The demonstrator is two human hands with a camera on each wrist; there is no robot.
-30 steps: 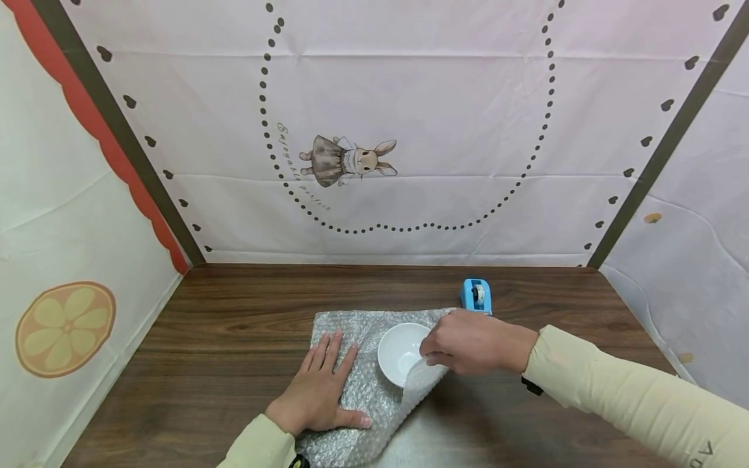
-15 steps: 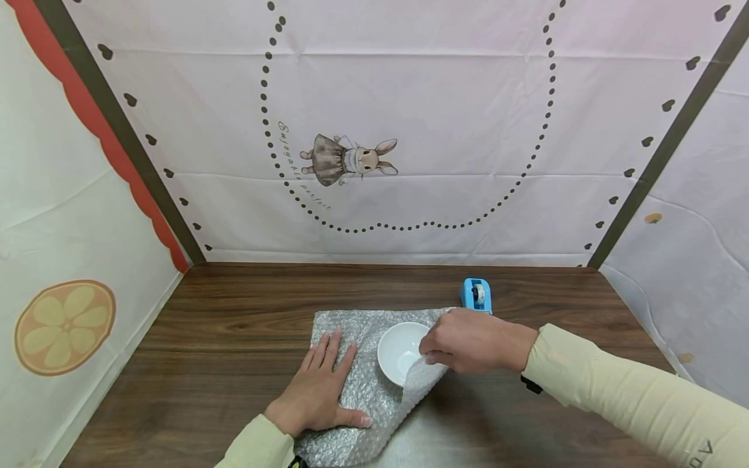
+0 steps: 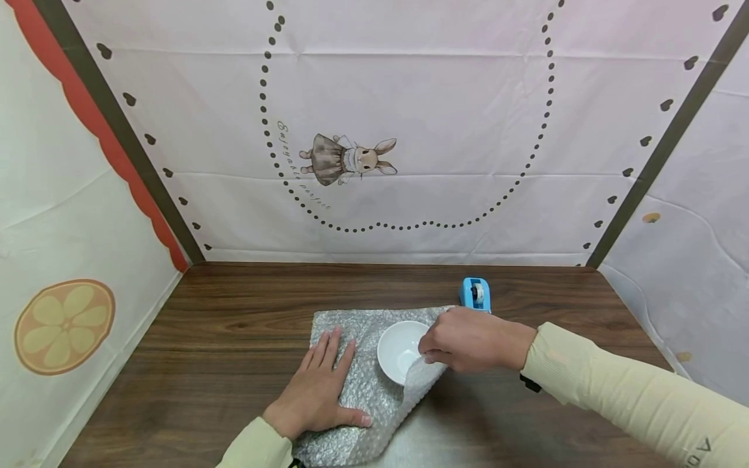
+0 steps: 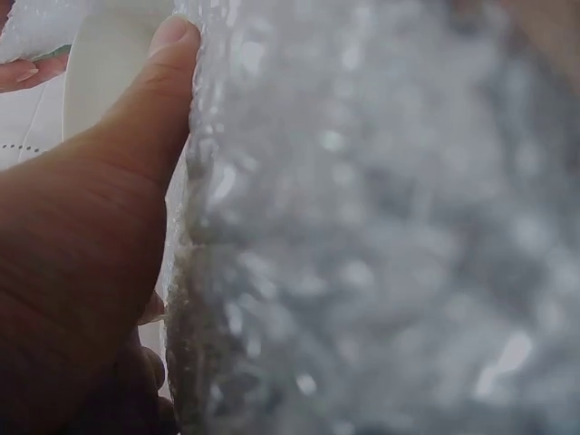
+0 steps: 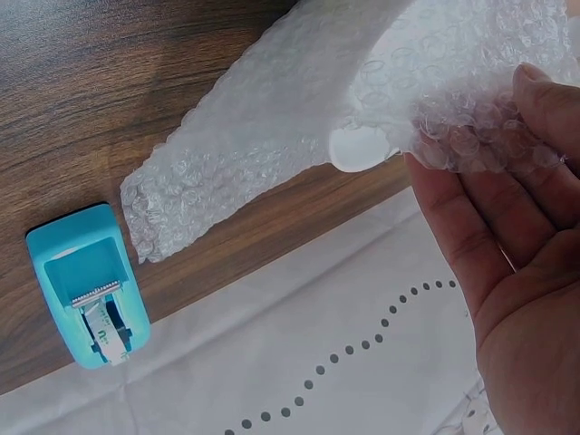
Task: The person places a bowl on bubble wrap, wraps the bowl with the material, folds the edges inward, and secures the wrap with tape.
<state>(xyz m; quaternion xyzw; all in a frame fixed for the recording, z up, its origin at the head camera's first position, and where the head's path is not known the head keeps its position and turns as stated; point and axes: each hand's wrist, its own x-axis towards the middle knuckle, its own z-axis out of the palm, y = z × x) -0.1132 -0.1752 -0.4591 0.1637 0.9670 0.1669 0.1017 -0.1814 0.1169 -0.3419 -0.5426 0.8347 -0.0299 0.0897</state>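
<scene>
A white bowl [image 3: 396, 348] sits on a sheet of bubble wrap [image 3: 365, 390] on the wooden table. With fingers spread, my left hand [image 3: 322, 393] lies flat on the sheet, left of the bowl. My right hand [image 3: 468, 341] pinches the sheet's right edge between thumb and fingers and lifts it over the bowl's near right side. In the right wrist view the fingers show behind the see-through bubble wrap [image 5: 489, 127], with a bit of the bowl's rim [image 5: 358, 148] beside them. Blurred bubble wrap [image 4: 362, 236] fills most of the left wrist view, next to the left thumb [image 4: 154, 100].
A blue tape dispenser [image 3: 476, 294] stands behind the right hand, close to the sheet's far right corner. White printed cloth [image 3: 445, 130] hangs along the back and both sides of the wooden table [image 3: 234, 325].
</scene>
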